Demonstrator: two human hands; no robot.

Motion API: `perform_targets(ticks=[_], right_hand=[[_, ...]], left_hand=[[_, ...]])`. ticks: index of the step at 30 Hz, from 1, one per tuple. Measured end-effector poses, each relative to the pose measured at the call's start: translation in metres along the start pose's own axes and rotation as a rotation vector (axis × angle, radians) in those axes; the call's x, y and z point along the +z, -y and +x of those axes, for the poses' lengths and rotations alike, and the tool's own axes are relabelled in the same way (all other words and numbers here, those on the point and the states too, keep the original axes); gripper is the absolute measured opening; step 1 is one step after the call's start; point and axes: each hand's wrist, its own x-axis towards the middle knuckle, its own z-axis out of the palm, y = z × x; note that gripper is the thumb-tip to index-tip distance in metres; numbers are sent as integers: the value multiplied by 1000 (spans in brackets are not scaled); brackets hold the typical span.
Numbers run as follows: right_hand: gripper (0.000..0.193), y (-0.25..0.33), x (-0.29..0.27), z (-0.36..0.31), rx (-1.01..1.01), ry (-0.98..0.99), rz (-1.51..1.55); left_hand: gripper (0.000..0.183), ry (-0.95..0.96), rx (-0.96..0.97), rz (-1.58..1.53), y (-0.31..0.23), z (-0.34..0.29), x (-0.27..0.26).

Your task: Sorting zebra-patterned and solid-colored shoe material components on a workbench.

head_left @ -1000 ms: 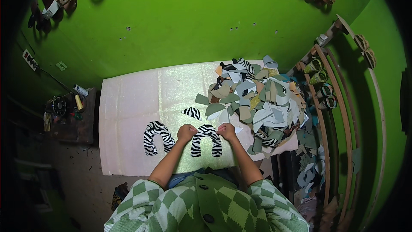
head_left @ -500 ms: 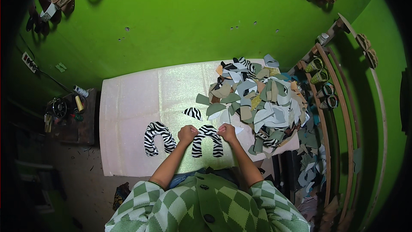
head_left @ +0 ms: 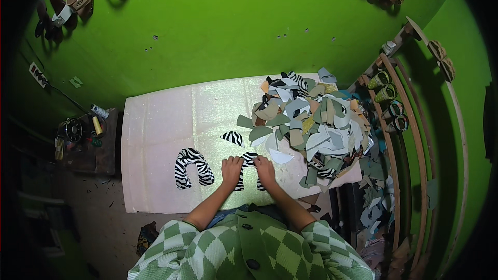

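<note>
The 2 hands stand a little apart from each other, backs upward, on a zebra-striped arch [head_left: 250, 157] that lies on the pale, shimmering worktop [head_left: 155, 135], its legs pointing toward the person. The left hand [head_left: 232, 171] covers part of the arch's left side and the right hand [head_left: 265, 171] part of its right side; whether the fingers pinch the material, I cannot tell. Left of that arch lies a 2nd striped arch [head_left: 191, 154], well clear of the hands. Just beyond it, slightly left, sits a small striped offcut [head_left: 233, 138]. To its right is a white half-round piece [head_left: 281, 156], and farther right and beyond, a heap of scraps [head_left: 321, 124] in grey, green, tan and white.
</note>
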Motion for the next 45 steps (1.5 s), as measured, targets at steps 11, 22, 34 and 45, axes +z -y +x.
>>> perform_targets(ticks=[11, 22, 34, 45], right_hand=[[50, 20, 9, -29, 27, -76, -266], [47, 16, -6, -38, 201, -25, -289], [44, -2, -13, -46, 388, 38, -284], [42, -7, -8, -48, 383, 51, -259]], left_hand=[[51, 38, 42, -114, -16, -28, -15], [42, 17, -27, -124, -24, -27, -12], [47, 34, -26, -95, -30, -27, -11], [45, -39, -104, -85, -20, -30, -4]])
